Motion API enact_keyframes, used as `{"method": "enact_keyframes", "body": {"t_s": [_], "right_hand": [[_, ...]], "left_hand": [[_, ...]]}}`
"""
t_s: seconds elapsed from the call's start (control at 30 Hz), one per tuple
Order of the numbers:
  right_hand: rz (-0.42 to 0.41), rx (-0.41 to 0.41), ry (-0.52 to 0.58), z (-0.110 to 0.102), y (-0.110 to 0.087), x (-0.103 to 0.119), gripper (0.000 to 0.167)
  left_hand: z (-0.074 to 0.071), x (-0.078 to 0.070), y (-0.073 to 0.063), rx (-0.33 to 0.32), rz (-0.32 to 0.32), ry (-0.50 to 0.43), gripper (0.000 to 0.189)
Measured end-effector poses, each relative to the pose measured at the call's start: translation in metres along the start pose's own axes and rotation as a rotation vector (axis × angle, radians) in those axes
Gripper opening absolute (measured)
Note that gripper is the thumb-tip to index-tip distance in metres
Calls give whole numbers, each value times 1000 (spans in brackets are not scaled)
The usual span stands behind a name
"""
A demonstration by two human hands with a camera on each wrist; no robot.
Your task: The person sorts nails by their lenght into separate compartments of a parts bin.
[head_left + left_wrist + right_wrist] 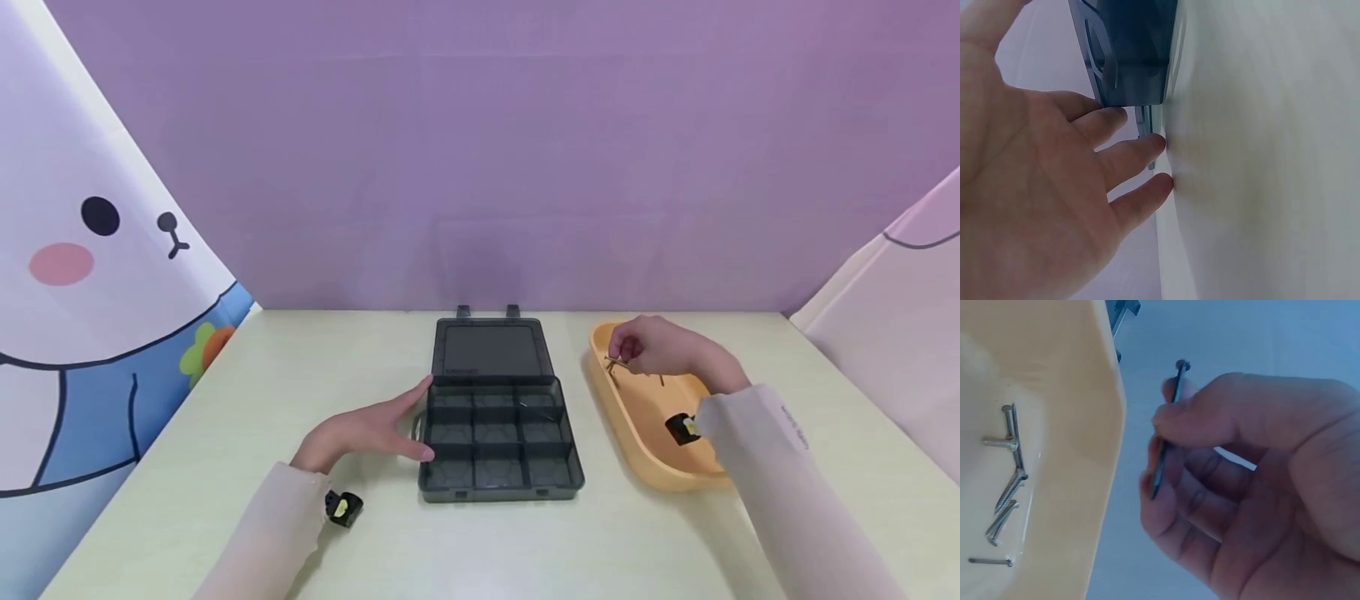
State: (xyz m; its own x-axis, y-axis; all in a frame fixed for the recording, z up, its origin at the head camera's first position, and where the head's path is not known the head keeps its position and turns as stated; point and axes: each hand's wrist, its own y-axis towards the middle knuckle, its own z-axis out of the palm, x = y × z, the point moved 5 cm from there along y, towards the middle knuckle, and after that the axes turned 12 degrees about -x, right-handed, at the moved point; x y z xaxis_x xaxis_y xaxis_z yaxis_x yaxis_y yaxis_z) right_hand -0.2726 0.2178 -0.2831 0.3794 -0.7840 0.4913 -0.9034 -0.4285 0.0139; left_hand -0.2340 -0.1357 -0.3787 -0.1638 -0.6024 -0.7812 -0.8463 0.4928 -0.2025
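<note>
My right hand (660, 346) is over the far end of the orange tray (617, 417), pinching a nail (1159, 464) between thumb and fingertips. The nail's flat head and pointed tip both show in the right wrist view. Several loose nails and screws (1012, 440) lie on the tray's floor. My left hand (367, 427) is beside a dark translucent divided box (501, 493), with fingers spread and the thumb at its near left corner. In the left wrist view, some fingertips touch or nearly touch the box's side.
The box's lid (495, 347) lies folded back behind it, its two latches (513, 311) toward the purple backdrop (525, 167). A thin line shows in the far right compartments, too small to identify. The pale table (360, 550) runs under everything.
</note>
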Motion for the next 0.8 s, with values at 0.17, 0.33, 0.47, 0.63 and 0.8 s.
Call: {"method": "enact_keyframes", "body": {"t_s": [0.17,0.33,0.47,0.63,0.8], "right_hand": [[19,-13,-31,3,-4,9,19],[-33,-52,-50,2,-5,21,21],[-68,-82,-65,5,-4,32,22],[-95,-80,-71,12,-2,47,20],[-156,-98,-90,20,4,64,23]], "left_hand": [[1,2,-1,-6,-9,-4,113],[1,1,0,-10,2,11,112],[2,1,3,-10,7,18,112],[3,0,4,2,8,11,111],[0,-2,2,4,14,10,112]]}}
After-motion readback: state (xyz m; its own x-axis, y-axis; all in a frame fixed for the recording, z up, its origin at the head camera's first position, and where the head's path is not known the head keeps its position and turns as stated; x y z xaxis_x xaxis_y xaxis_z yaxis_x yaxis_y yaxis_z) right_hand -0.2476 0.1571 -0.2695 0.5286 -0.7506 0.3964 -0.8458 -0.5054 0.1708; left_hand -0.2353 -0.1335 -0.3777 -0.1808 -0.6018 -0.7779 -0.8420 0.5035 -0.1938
